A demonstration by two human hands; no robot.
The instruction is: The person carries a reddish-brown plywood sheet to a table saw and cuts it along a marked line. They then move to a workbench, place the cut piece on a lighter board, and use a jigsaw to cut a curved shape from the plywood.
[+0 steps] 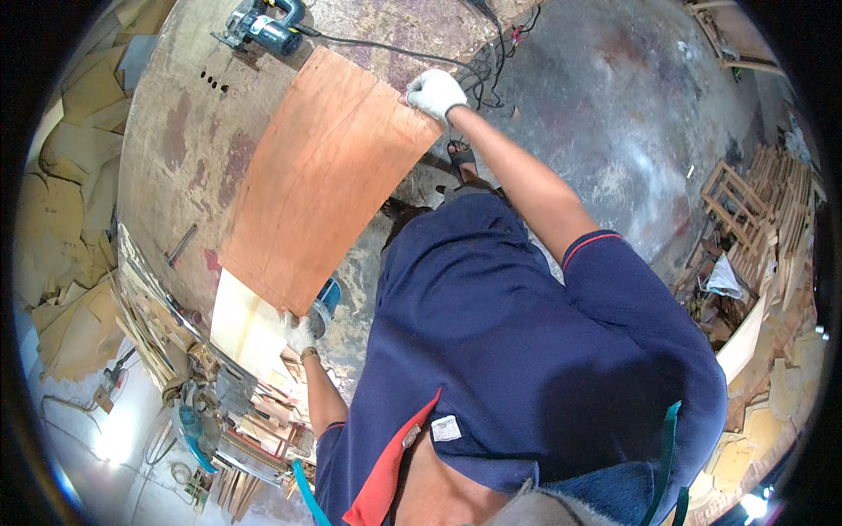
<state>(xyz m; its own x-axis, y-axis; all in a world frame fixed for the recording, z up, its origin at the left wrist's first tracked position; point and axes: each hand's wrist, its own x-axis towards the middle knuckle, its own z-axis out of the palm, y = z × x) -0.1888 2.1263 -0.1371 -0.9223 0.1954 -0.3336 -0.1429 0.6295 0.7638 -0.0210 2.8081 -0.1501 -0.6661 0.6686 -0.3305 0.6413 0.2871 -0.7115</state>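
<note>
A reddish-brown plywood sheet (320,175) lies slanting across the worn worktable (189,131). Its corner nearest my left side is gripped by my gloved left hand (299,333), closed at the edge with the fingers partly hidden. At the opposite end, my right hand (436,94), in a white glove, pinches the other near corner. Beyond the sheet's far end rests a blue corded power saw (267,31). A pale board (250,320) shows from under the sheet's left end, beside my left hand.
A black cord (386,53) runs from the saw toward tangled cables. Close to my left hand is a round blue object (329,294), partly hidden. Scrap wood (263,408) and a teal power tool (191,434) are at lower left. Wooden strips and frames (745,206) are piled at right.
</note>
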